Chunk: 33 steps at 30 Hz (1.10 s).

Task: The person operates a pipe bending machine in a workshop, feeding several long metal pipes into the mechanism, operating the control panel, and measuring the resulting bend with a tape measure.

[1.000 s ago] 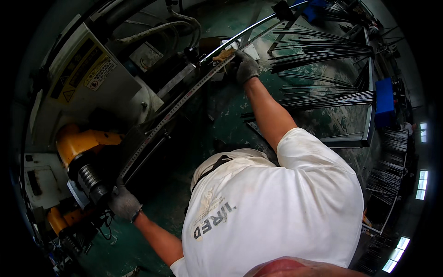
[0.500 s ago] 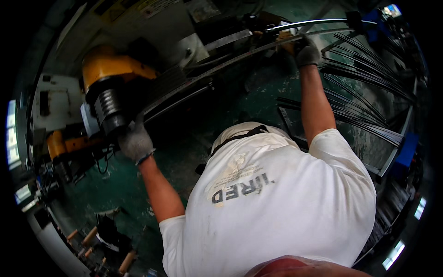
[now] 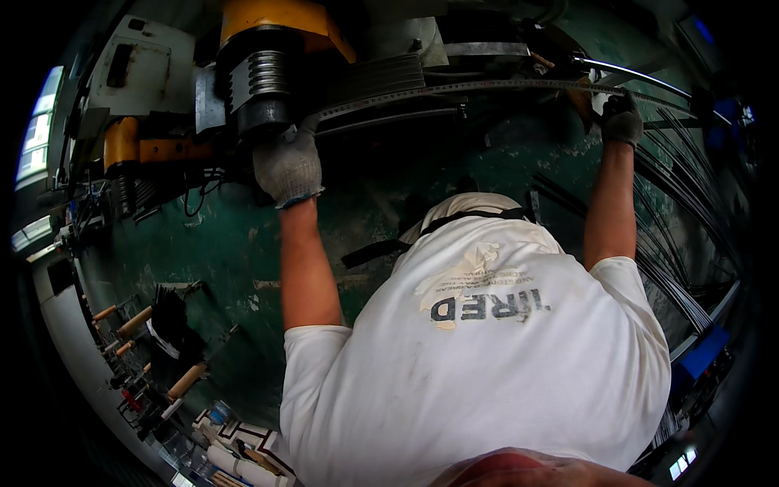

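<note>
Under a dark punch cylinder with a coiled spring (image 3: 266, 77), my left hand (image 3: 289, 169), in a grey glove, reaches into the machine. Its thumb points up, while its other fingers are hidden in shadow. My right hand (image 3: 622, 123), gloved too, is closed at the far right, beside a small white part (image 3: 599, 101); what it grips is too dark to name. A long thin strip with measuring marks (image 3: 487, 84) runs from beside my left thumb to my right hand and beyond. Whether either hand holds the strip is unclear.
Above the cylinder is a yellow machine head (image 3: 284, 18); a second yellow unit (image 3: 122, 146) stands left. A threaded rod (image 3: 389, 120) lies below the strip. Long dark rods (image 3: 690, 183) are stacked at right. Wooden-handled tools (image 3: 187, 381) are at lower left, above the green floor (image 3: 235, 268).
The view has turned, so the machine and strip sit more level and higher. Both hands appear further right in the picture. My left hand is still by the cylinder, my right hand still by the strip.
</note>
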Each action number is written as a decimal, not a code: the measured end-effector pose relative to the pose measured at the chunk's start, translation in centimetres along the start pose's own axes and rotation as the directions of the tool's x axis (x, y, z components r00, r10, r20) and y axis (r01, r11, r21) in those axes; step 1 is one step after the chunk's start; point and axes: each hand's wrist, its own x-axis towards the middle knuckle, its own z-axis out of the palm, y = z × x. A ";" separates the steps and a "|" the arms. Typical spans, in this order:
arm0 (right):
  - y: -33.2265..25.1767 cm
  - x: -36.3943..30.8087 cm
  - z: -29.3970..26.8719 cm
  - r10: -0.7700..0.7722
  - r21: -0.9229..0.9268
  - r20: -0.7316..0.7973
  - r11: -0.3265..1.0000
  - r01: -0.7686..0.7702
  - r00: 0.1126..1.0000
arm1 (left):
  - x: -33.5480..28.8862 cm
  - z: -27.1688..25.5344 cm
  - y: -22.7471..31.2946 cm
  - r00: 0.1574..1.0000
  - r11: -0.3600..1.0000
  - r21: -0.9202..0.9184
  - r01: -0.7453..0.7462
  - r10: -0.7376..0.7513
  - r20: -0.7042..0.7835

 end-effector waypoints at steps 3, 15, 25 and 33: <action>-0.7 -1.1 0.8 0.070 0.037 -0.019 0.997 -0.069 0.997 | 0.0 -0.3 -0.1 1.000 1.000 -0.015 0.016 -0.016 0.024; -1.1 -1.5 0.7 0.151 0.122 -0.062 0.982 -0.142 0.987 | 0.9 0.3 -1.5 0.991 0.967 0.226 -0.121 0.104 0.083; -1.8 -2.3 2.1 0.169 0.131 -0.070 0.978 -0.159 0.983 | 0.7 0.1 -1.2 0.990 0.941 0.311 -0.130 0.108 0.090; -1.0 -0.9 0.2 0.179 0.163 -0.017 0.971 -0.173 0.984 | 1.1 0.8 -2.5 0.981 0.937 0.306 -0.170 0.133 0.139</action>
